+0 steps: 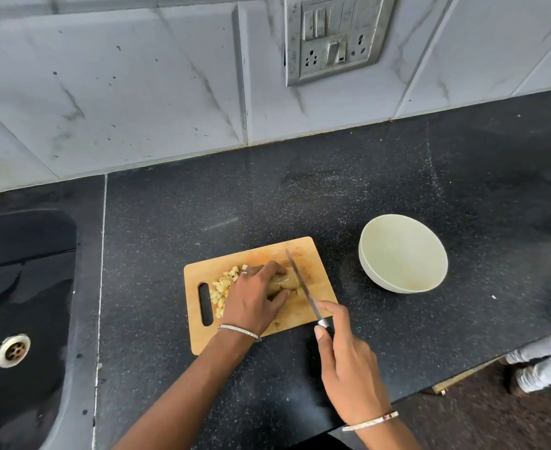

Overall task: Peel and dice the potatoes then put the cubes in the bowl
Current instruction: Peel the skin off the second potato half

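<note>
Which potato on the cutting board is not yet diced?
The potato chunk gripped under the left hand, against the knife blade. The potato cubes piled near the cutting board slot are already cut.

One cutting board (202, 339) near the countertop's (300, 196) front edge, one bowl (404, 251) off its right end. One knife (303, 284), one part-cut potato (288, 280). Diced cubes (224, 287) at the board's left end: perhaps twenty, too heaped to count surely. Two hands, left hand (251, 297) and right hand (345, 368); two bangles (240, 331), one ring (243, 273).
</note>
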Demonstrator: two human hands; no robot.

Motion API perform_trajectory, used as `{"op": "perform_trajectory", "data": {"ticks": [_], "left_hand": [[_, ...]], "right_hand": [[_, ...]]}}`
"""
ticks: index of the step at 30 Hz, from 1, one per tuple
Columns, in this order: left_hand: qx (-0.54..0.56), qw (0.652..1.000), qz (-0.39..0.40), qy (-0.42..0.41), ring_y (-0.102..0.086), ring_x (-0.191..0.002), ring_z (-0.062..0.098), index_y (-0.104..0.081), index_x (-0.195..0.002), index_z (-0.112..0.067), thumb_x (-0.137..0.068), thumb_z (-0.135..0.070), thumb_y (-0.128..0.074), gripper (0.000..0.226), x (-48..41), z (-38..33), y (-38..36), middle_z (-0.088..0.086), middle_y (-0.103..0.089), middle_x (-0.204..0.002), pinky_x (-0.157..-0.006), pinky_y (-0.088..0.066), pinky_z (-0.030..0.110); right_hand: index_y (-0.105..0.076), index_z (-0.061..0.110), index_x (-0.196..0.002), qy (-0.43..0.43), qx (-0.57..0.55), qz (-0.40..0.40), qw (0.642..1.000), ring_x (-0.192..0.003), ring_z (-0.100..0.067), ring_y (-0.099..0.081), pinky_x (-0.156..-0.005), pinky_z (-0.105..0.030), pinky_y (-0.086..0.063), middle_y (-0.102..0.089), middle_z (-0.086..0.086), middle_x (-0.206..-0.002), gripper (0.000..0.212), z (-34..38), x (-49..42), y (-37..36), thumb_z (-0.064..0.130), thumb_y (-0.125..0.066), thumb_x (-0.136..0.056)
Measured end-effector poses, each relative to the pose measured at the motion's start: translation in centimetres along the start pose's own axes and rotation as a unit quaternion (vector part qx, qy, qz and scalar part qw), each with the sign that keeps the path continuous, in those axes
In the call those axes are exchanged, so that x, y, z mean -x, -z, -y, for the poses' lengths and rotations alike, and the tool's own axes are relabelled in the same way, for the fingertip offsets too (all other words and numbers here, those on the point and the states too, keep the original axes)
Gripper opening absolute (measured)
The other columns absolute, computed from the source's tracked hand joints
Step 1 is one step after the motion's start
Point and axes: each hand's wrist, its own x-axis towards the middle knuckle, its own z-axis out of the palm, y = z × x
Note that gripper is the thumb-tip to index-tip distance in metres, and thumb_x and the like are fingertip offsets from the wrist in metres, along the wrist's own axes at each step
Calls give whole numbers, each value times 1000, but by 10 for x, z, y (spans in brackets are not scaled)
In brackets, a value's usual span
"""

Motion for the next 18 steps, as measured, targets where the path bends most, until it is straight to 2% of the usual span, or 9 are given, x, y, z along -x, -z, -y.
{"op": "perform_trajectory", "data": {"ticks": [4,9,12,14,15,18], "left_hand": [[2,1000,5,-5,-61,-85,18,-58,-109,-28,-80,-38,-72,34,-1,1,0,-5,-66,-103,-65,-43,27],[12,1000,-12,-7,-63,-87,16,-59,-110,-29,-80,-38,-73,34,2,2,-3,-8,-66,-104,-68,-47,26],[14,1000,-19,-7,-62,-85,16,-62,-109,-28,-80,-38,-74,33,3,3,-2,-7,-67,-101,-65,-38,20],[18,1000,-21,-7,-63,-85,15,-64,-107,-27,-79,-38,-75,32,2,4,-2,-8,-68,-101,-65,-38,20],[22,1000,-22,-7,-64,-85,15,-65,-106,-27,-79,-38,-76,31,1,5,-3,-9,-68,-101,-66,-39,20],[32,999,-24,-6,-65,-87,14,-68,-102,-25,-76,-37,-79,31,-1,7,-3,-11,-70,-100,-70,-43,21]], "right_hand": [[-30,46,-127,-8,-24,-14,1000,-52,-19,-48,-52,-41,-37,-40,15,-54,33,-7,-2,4,28,-42,-102],[-22,56,-141,16,-6,24,1000,-51,-10,-44,-52,-32,-28,-40,18,-56,48,-2,-1,-1,33,-39,-102],[-19,57,-145,17,6,32,999,-57,-13,-51,-53,-32,-30,-41,18,-60,50,0,-1,-3,36,-35,-102],[-17,55,-147,20,13,35,999,-56,-11,-46,-53,-31,-29,-43,18,-62,53,0,-2,-3,35,-34,-102],[-16,54,-148,22,16,34,999,-55,-10,-46,-53,-31,-29,-46,17,-64,54,0,-2,-4,33,-35,-102],[-12,54,-146,24,38,26,999,-64,-16,-61,-52,-32,-37,-63,9,-78,56,-1,-3,-6,32,-37,-102]]}}
